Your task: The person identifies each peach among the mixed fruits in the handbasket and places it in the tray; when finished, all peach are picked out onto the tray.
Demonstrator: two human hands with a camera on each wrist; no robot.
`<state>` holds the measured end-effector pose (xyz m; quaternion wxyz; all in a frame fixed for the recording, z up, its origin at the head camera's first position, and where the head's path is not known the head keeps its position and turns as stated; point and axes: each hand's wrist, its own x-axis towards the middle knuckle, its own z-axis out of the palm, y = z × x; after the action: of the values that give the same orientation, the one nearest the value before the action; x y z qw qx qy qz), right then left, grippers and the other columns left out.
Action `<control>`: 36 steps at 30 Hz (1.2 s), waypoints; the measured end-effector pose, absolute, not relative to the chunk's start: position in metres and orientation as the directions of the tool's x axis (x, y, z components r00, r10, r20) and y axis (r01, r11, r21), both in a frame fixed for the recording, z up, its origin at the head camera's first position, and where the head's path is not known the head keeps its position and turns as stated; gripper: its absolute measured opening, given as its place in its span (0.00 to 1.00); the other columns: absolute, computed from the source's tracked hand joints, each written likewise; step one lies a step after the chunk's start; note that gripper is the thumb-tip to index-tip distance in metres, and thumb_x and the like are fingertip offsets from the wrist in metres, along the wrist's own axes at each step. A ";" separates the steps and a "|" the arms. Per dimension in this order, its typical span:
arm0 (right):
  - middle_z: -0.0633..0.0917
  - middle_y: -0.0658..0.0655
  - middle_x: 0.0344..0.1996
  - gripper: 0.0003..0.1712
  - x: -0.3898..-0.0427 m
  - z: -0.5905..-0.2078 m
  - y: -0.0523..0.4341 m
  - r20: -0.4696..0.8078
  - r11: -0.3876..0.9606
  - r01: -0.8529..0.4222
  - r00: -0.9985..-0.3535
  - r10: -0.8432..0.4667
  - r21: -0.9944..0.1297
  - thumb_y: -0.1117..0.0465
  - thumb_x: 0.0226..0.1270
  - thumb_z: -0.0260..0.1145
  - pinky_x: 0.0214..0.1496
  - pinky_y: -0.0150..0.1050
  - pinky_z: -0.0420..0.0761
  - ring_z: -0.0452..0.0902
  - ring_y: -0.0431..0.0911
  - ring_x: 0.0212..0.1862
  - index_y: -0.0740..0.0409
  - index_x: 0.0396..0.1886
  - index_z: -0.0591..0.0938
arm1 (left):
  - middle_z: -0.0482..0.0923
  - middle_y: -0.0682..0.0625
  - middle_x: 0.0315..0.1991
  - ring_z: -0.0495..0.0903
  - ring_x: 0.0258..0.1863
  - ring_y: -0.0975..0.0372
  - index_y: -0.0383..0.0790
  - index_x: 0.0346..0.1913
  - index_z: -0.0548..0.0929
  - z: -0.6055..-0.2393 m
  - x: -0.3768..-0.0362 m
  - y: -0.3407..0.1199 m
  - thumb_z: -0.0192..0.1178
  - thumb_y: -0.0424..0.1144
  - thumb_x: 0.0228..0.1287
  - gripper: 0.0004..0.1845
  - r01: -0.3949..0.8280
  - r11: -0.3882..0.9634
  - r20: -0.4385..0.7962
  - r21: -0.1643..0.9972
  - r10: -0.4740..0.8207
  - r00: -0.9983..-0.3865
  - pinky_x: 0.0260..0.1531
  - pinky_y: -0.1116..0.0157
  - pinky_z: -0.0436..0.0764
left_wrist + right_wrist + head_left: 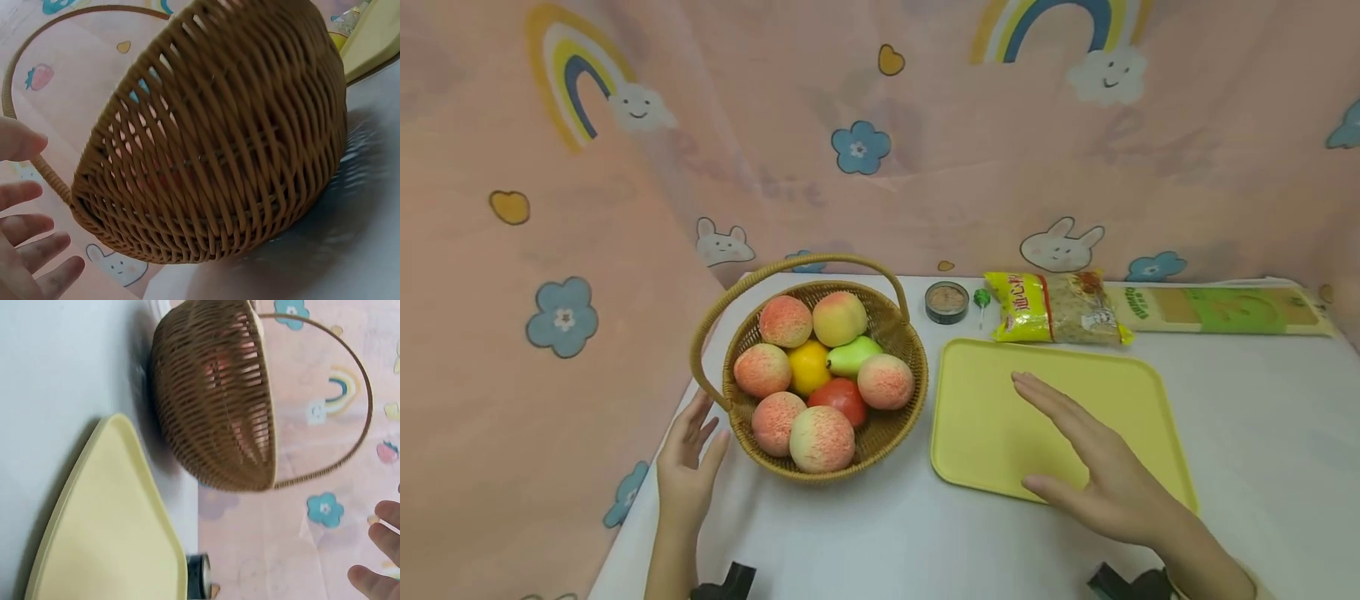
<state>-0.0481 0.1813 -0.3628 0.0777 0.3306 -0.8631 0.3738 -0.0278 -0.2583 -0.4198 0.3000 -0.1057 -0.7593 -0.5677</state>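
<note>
A woven basket (887,435) with an arched handle (817,260) stands on the left part of the table. It holds several peaches (822,439), a green pear (852,357), a yellow-orange round fruit (809,367) and a red fruit (841,402). Close by the handle's left foot is my left hand (687,467), fingers loosely extended and nothing held; in the left wrist view its fingers (28,226) appear apart from the basket's weave. My right hand (1101,475) hovers above a yellow tray (977,417), thumb and fingers spread, holding nothing.
Behind the tray lie a yellow food packet (1056,307) and a long green-and-tan package (1225,308). A small round dark-rimmed container (947,302) and a green lollipop (982,298) sit between basket and packet. A patterned pink cloth (760,108) hangs behind the table.
</note>
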 end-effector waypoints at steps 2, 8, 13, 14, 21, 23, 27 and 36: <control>0.63 0.54 0.71 0.51 -0.054 -0.360 0.173 0.388 0.481 -0.641 -0.757 -0.526 -0.598 0.63 0.49 0.75 0.69 0.17 0.54 0.54 0.36 0.72 0.55 0.72 0.60 | 0.70 0.51 0.64 0.68 0.65 0.66 0.22 0.64 0.65 -0.422 -0.033 -0.260 0.51 0.14 0.57 0.29 0.503 0.287 0.560 0.815 -0.165 -0.812 0.60 0.77 0.72; 0.64 0.54 0.71 0.48 -0.076 -0.354 0.147 0.406 0.403 -0.674 -0.713 -0.571 -0.619 0.62 0.52 0.73 0.71 0.23 0.56 0.57 0.41 0.72 0.54 0.72 0.60 | 0.67 0.40 0.67 0.69 0.64 0.64 0.19 0.62 0.65 -0.425 -0.044 -0.267 0.52 0.14 0.57 0.27 0.492 0.240 0.526 0.837 -0.100 -0.845 0.61 0.76 0.71; 0.65 0.53 0.71 0.45 -0.099 -0.344 0.122 0.382 0.354 -0.678 -0.687 -0.618 -0.644 0.59 0.56 0.71 0.73 0.45 0.63 0.58 0.46 0.72 0.51 0.72 0.60 | 0.63 0.33 0.68 0.67 0.66 0.61 0.21 0.61 0.68 -0.426 -0.049 -0.272 0.53 0.13 0.54 0.28 0.514 0.235 0.536 0.825 -0.038 -0.843 0.61 0.75 0.71; 0.64 0.52 0.71 0.44 -0.103 -0.341 0.117 0.371 0.349 -0.674 -0.684 -0.628 -0.651 0.58 0.57 0.70 0.72 0.50 0.64 0.58 0.47 0.72 0.51 0.72 0.60 | 0.62 0.32 0.68 0.67 0.67 0.61 0.20 0.61 0.68 -0.427 -0.049 -0.273 0.53 0.12 0.53 0.29 0.521 0.236 0.541 0.821 -0.026 -0.841 0.61 0.75 0.71; 0.64 0.52 0.71 0.40 -0.133 -0.327 0.079 0.305 0.274 -0.640 -0.643 -0.703 -0.718 0.46 0.64 0.64 0.71 0.58 0.62 0.57 0.50 0.72 0.48 0.72 0.60 | 0.57 0.32 0.70 0.63 0.69 0.64 0.15 0.60 0.65 -0.431 -0.050 -0.278 0.53 0.12 0.53 0.27 0.508 0.219 0.516 0.833 0.026 -0.856 0.63 0.75 0.69; 0.64 0.52 0.71 0.41 -0.142 -0.325 0.067 0.287 0.256 -0.625 -0.634 -0.718 -0.738 0.40 0.64 0.60 0.71 0.57 0.62 0.58 0.49 0.72 0.48 0.72 0.61 | 0.57 0.32 0.70 0.63 0.69 0.64 0.15 0.60 0.65 -0.432 -0.050 -0.279 0.53 0.13 0.54 0.27 0.493 0.212 0.500 0.844 0.026 -0.866 0.63 0.74 0.69; 0.64 0.51 0.71 0.44 -0.158 -0.322 0.047 0.252 0.218 -0.582 -0.618 -0.745 -0.783 0.33 0.62 0.57 0.71 0.55 0.64 0.60 0.49 0.70 0.48 0.72 0.61 | 0.56 0.32 0.70 0.64 0.69 0.65 0.15 0.60 0.64 -0.436 -0.050 -0.279 0.53 0.14 0.55 0.27 0.475 0.214 0.482 0.853 0.020 -0.876 0.64 0.74 0.69; 0.66 0.56 0.69 0.37 -0.182 -0.311 0.001 0.184 0.186 -0.506 -0.594 -0.783 -0.842 0.54 0.65 0.64 0.71 0.46 0.67 0.61 0.49 0.70 0.57 0.70 0.63 | 0.55 0.32 0.71 0.63 0.69 0.65 0.15 0.61 0.64 -0.435 -0.050 -0.277 0.52 0.13 0.55 0.27 0.481 0.193 0.489 0.855 0.006 -0.872 0.65 0.73 0.68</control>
<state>-0.1821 0.0010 -0.3108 -0.1460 0.4263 -0.7562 0.4744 -0.0495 -0.2775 -0.4350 0.1934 -0.1628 -0.7478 -0.6139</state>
